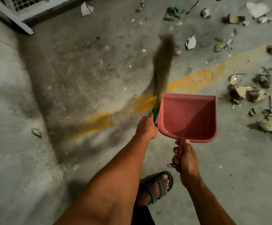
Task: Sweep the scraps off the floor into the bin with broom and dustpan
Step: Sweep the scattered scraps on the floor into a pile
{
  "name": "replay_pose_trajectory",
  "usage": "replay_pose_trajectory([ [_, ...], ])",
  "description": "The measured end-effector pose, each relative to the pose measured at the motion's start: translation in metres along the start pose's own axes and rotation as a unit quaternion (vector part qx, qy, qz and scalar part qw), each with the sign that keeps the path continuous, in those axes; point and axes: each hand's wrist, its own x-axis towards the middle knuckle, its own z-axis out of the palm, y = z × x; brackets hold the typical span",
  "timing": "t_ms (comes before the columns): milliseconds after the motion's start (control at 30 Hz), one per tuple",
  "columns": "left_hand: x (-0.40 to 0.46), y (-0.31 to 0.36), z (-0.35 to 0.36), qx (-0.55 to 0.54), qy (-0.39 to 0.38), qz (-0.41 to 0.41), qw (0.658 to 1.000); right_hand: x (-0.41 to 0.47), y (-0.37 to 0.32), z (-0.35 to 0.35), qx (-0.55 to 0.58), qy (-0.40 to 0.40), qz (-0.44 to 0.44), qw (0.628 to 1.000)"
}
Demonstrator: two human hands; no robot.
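while the left hand [146, 127] wraps its fingers round the green neck of the broom [162, 67], the right hand [186, 159] grips the handle of the red dustpan [187, 117]; both look light; the scraps [245, 93] lie right; open floor [83, 70] lies left; no bin shows.

One head-worn view looks steeply down and forward, close over the concrete floor [67, 62]; its edges seem distorted.
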Motion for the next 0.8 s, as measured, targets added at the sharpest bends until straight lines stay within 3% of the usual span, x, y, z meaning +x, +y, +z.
replay_pose_trajectory([
  [100, 0.006, 0.015, -0.006, 0.019, -0.038, 0.088, 0.995, 0.0, -0.012, -0.008, 0.009, 0.029, -0.015, 0.999],
  [300, -0.03, -0.016, -0.039, -0.06, 0.026, 0.132, 0.989, -0.016, -0.048, 0.011, 0.004, 0.019, -0.049, 0.999],
  [433, -0.05, -0.053, -0.08, -0.142, 0.13, 0.055, 0.98, -0.023, -0.077, 0.052, 0.003, -0.024, -0.058, 0.998],
  [567, -0.041, -0.089, -0.133, -0.211, 0.237, -0.053, 0.947, -0.025, -0.106, 0.102, -0.01, -0.083, -0.07, 0.994],
  [667, -0.018, -0.123, -0.174, -0.285, 0.283, -0.12, 0.908, -0.021, -0.125, 0.139, -0.013, -0.13, -0.086, 0.988],
  [800, 0.058, -0.226, -0.197, -0.35, 0.363, -0.203, 0.839, -0.008, -0.137, 0.181, -0.027, -0.17, -0.081, 0.982],
])
